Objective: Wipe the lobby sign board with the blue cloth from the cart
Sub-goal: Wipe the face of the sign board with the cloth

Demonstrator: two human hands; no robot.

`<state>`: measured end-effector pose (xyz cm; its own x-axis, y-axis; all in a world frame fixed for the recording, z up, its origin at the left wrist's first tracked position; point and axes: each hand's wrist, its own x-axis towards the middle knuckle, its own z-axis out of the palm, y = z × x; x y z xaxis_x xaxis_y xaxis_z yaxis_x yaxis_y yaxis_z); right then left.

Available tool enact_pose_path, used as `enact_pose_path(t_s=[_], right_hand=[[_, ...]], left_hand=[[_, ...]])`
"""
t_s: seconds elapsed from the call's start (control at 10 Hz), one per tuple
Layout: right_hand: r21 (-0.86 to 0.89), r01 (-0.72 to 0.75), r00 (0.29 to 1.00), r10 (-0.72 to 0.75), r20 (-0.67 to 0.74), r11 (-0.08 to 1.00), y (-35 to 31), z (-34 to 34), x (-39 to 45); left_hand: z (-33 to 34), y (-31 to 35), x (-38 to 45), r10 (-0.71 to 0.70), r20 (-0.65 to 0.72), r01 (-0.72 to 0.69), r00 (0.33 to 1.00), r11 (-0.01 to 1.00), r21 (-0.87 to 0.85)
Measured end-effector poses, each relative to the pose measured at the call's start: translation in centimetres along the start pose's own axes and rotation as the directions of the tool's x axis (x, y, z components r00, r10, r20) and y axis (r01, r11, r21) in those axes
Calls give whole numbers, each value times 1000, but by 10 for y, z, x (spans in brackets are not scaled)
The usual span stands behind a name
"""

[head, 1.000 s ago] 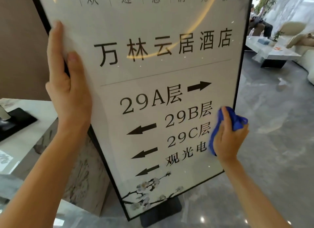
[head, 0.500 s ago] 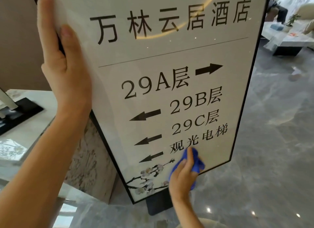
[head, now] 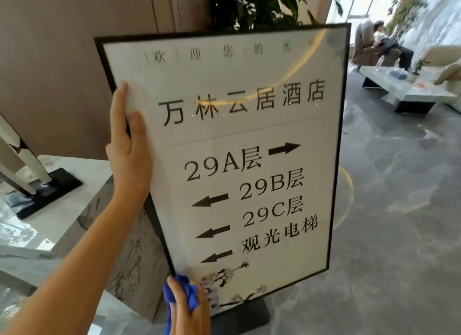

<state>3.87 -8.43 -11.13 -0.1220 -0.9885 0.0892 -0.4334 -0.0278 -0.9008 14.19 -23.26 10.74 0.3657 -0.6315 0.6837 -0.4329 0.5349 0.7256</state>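
Observation:
The lobby sign board (head: pixel 249 135) is a tall white panel in a thin black frame, printed with black characters, floor numbers and arrows, with blossom art at the bottom. It stands tilted on a dark base (head: pixel 239 317). My left hand (head: pixel 128 145) grips its left edge, fingers behind the frame and thumb on the face. My right hand (head: pixel 192 312) holds the bunched blue cloth (head: pixel 185 293) pressed against the board's bottom left corner. The cart is out of view.
A marble counter (head: pixel 62 225) with a black-based ornament (head: pixel 40 190) stands to the left, close behind the board. A potted plant (head: pixel 262 5) rises behind it. Grey polished floor (head: pixel 386 235) spreads right; far right are a low table (head: pixel 411 92), seats and a seated person (head: pixel 384 43).
My right hand carried the blue cloth from the board's right side, down across the lower text, to the bottom left corner. The view pulled back and up, showing the whole board.

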Motion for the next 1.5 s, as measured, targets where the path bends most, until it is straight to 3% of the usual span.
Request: enact_pose_path(t_s=[0.1, 0.2, 0.3, 0.4, 0.6, 0.7, 0.8, 0.9, 1.0, 1.1, 1.3, 1.4, 1.5], right_hand=[[428, -267, 959, 280, 33, 864, -6, -43, 15], [665, -338, 905, 423, 36, 666, -33, -58, -3], [453, -298, 947, 320, 31, 840, -38, -96, 10], [557, -294, 952, 291, 96, 777, -52, -130, 19], [766, -308, 948, 252, 195, 565, -90, -177, 36], [816, -310, 951, 164, 264, 488, -95, -189, 45], [838, -379, 925, 132, 356, 392, -106, -198, 50], [810, -425, 902, 118, 415, 403, -118, -211, 51], [788, -450, 888, 120, 443, 419, -123, -221, 48], [788, -501, 865, 182, 467, 359, -124, -227, 49], [761, -575, 818, 178, 547, 301, -128, -232, 59], [756, -562, 826, 190, 530, 336, -127, -231, 60], [761, -468, 883, 199, 426, 450, -122, -233, 61]], left_hand=[[5, 13, 2, -57, -11, 58, 998, 997, 46], [0, 14, 1, -92, 8, 90, 996, 990, 108], [-2, 16, 1, -141, 11, 137, 990, 974, 181], [-9, 20, -2, -175, 40, 157, 984, 945, 288], [-33, 53, -39, -177, -52, 183, 983, 910, 371], [-34, 76, -70, -332, 74, 306, 941, 922, 238], [-26, 99, -90, -642, 383, 679, 664, 732, 50], [-12, 114, -107, -701, 581, 812, 414, 573, 113], [-1, 123, -116, -697, 661, 865, 278, 480, 142], [4, 131, -119, -693, 682, 883, 235, 445, 149], [8, 140, -108, -721, 584, 829, 373, 542, 140], [12, 140, -104, -713, 522, 770, 468, 619, 153], [15, 139, -99, -678, 446, 688, 584, 705, 173]])
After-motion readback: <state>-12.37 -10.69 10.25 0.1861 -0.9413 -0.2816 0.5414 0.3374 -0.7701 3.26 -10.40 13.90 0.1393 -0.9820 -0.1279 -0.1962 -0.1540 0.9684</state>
